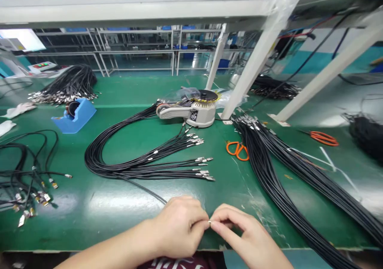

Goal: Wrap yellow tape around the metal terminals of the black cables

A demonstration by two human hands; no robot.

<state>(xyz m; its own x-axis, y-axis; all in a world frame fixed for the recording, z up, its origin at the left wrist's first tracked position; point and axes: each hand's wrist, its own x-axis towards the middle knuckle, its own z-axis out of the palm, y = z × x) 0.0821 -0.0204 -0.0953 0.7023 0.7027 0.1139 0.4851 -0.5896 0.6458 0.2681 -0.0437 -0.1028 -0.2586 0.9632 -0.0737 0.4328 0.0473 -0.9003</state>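
Note:
My left hand [182,225] is closed near the table's front edge. A single black cable [146,190] runs into it from the curved bundle of black cables [110,167] behind. Fingertip to fingertip with it, my right hand [239,229] pinches a tiny pale metallic piece [210,222] at the cable's end. The fingers cover most of that piece, so its exact kind does not show. Beyond my hands lie the bundle's metal-ended tips [203,174], pointing right.
A tape dispenser machine [200,113] stands behind the bundle, beside a white post [251,53]. Orange-handled scissors [237,150] lie by long straight cables [269,173] on the right. At left are a blue tape holder [79,115], loose connector cables [30,193] and a cable heap [68,83].

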